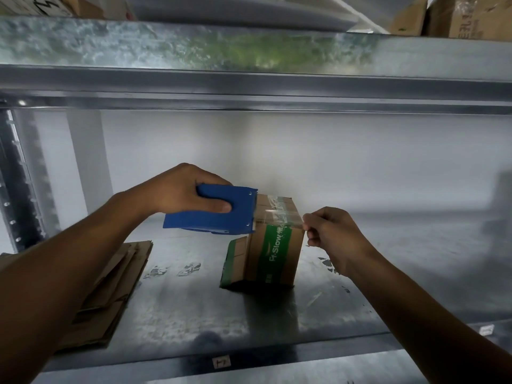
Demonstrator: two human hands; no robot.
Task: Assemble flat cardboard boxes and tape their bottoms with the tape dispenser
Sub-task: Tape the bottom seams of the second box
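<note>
One assembled box stands centre frame on the metal shelf, long axis vertical, taped end up. One blue tape dispenser sits at the box's upper left edge, long axis horizontal, cutter end pointing right. Left hand grips it, fingers wrapped over the top, thumb on the near face. A clear tape strip spans the box top. Right hand pinches its free end at the box's upper right edge, other fingers curled. One stack of flat cardboard lies lower left, sheet count unclear.

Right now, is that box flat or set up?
Set up: the box stands on the shelf, its top flaps closed, with tape stretched over them from the dispenser.
</note>
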